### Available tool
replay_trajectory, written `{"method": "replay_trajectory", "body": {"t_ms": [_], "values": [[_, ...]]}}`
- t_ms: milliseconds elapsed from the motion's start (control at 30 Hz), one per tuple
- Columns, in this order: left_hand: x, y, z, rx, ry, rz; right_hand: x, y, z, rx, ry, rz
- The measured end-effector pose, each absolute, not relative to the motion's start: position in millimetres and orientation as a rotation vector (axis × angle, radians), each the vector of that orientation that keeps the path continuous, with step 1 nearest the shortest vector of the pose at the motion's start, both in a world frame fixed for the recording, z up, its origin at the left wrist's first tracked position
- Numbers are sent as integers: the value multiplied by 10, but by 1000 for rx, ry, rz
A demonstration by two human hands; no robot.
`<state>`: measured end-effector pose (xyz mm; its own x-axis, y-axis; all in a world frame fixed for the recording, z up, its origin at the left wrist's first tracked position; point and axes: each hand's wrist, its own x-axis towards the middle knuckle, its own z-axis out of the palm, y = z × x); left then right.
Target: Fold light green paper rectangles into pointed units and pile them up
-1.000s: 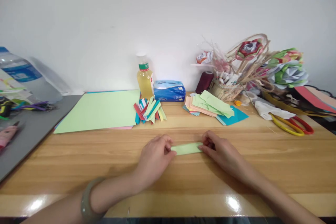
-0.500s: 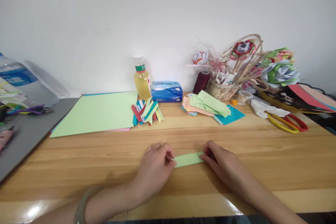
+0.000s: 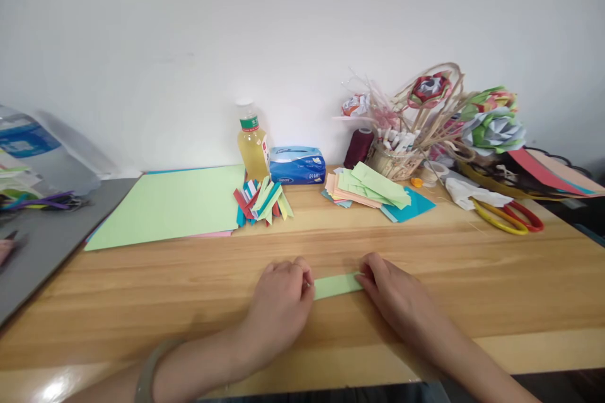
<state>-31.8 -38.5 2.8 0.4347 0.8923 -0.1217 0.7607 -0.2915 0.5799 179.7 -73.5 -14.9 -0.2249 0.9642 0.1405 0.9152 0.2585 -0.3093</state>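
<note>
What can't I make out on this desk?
- Head view: ends of green strip, behind left hand and right hand.
- Head view: rest of large bottle, cut by left edge.
- Head view: far end of yellow handle, under white tissue.
- Head view: fine print on blue pack, too small.

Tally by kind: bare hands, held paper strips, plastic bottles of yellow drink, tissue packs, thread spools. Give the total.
Left hand and right hand: 2
Pale green paper strip: 1
Clear plastic bottle of yellow drink: 1
Blue tissue pack: 1
Maroon thread spool: 1
Total: 6
</note>
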Motion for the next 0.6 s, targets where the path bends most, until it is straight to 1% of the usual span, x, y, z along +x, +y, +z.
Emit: {"method": "replay_trajectory", "body": {"t_ms": [233,600], "values": [[-309,-372,38,2216,1338,273,1784,-738,-179,-1767,-2142,265],[-298,-403,43,2163,1430,219,1763,-755,-176,-1764,-2129,226]]}}
